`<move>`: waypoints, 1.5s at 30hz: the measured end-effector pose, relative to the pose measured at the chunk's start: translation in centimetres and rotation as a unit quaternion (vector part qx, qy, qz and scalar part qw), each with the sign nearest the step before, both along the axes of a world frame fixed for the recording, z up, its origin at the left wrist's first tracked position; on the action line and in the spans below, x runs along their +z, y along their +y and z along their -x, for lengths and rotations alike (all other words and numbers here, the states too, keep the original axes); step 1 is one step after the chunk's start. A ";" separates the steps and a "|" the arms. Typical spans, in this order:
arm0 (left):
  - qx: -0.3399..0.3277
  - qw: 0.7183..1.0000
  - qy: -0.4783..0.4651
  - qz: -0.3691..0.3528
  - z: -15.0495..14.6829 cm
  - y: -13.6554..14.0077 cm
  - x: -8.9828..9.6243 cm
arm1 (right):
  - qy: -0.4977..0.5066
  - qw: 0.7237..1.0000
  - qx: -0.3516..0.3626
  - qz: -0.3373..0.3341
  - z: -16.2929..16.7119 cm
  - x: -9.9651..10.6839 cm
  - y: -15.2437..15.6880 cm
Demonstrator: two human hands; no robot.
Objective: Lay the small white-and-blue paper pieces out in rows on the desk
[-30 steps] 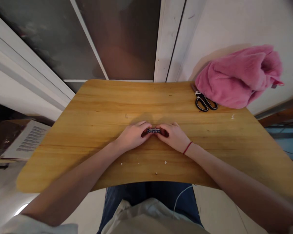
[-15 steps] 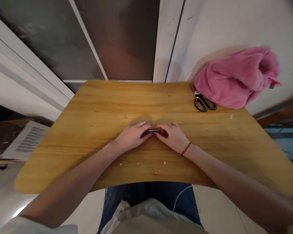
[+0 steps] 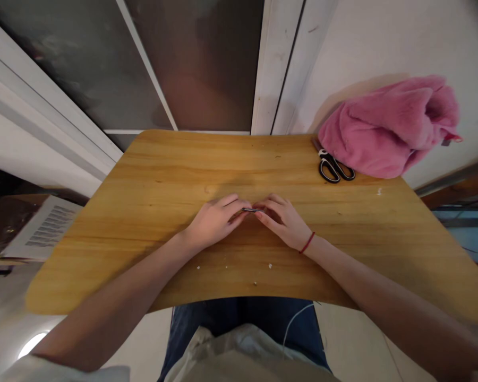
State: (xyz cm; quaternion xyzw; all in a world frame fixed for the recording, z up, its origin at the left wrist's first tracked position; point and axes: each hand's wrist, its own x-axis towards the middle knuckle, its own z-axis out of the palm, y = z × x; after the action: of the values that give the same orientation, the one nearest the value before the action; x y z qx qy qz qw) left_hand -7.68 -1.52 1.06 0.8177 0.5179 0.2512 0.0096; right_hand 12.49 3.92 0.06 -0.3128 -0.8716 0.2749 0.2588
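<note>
A small, thin dark piece is pinched between both hands above the middle of the wooden table; its kind is too small to make out. My left hand grips its left end between thumb and fingers. At the right end, the thumb and fingers of my right hand close on it, with a red cord around that wrist. Only a narrow edge of the piece shows between the fingertips, and the rest is hidden.
Black-handled scissors lie at the back right, their blades partly under a pink plush cloth bundle. Several white scraps dot the front of the wooden table. A cardboard box stands left of the table.
The dark piece has tilted, so a thinner edge of it faces me. Both hands have risen slightly, and their fingers have shifted on it.
</note>
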 end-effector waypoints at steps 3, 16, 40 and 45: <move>-0.004 0.998 0.025 -0.063 0.0 -0.1 0.1 | 0.009 0.999 0.005 0.043 0.1 0.2 0.0; -0.009 0.998 -0.009 -0.068 -0.1 -0.2 -0.2 | 0.087 0.990 0.022 0.108 0.3 -0.2 -0.1; -0.038 0.839 -0.445 0.310 -0.2 1.1 -0.3 | 0.039 0.998 -0.049 -0.004 0.3 -0.5 0.1; -0.040 0.824 -0.456 0.335 -0.3 1.2 -0.7 | 0.035 0.998 -0.043 0.004 0.3 -0.5 0.1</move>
State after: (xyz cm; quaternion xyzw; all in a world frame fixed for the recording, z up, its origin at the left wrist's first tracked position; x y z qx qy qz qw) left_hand -7.39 -0.33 0.33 0.5763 0.4737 0.4056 0.5282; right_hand 12.21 3.99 -0.43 -0.3414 -0.8466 0.2777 0.2992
